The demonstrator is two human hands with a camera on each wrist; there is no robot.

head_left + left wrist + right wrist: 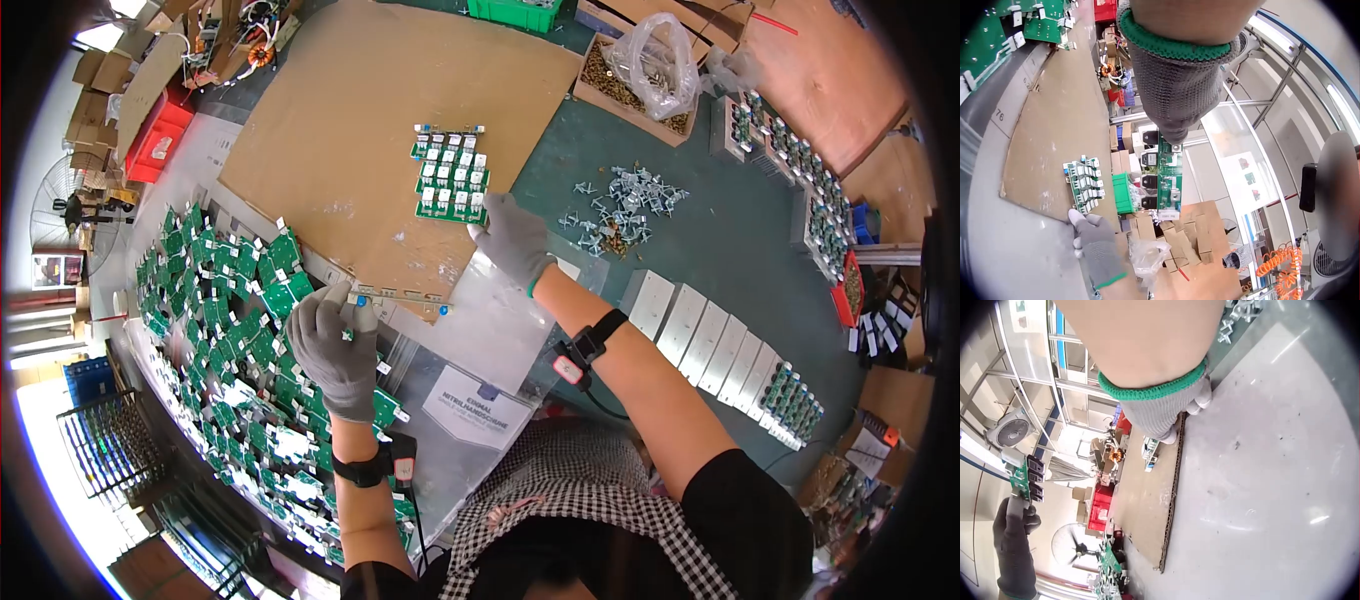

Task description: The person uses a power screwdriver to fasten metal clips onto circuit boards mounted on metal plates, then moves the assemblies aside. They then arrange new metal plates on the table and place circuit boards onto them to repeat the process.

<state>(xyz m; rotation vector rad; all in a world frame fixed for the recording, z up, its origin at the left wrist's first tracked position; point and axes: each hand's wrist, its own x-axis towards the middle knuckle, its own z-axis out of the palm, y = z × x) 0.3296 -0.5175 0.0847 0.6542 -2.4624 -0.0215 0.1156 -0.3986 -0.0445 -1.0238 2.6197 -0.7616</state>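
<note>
My gloved left hand [335,340] is raised over a heap of green circuit boards [240,260]. It pinches one end of a circuit board [1169,175], which hangs lengthwise in the left wrist view and has black components along one side. On the brown cardboard sheet [370,80], several circuit boards with white blocks [453,175] stand in close rows. My gloved right hand [515,240] is at the right end of the nearest row, thumb and finger around the end of that circuit board [450,212]. Its other fingers [1200,403] are curled.
Loose silver screws [630,200] lie in a pile on the green mat, right of the cardboard. Behind them stands a box of brass-coloured parts [615,80] with a plastic bag. Silver metal blocks [700,340] line the right side. A printed plastic bag [475,405] lies near my body.
</note>
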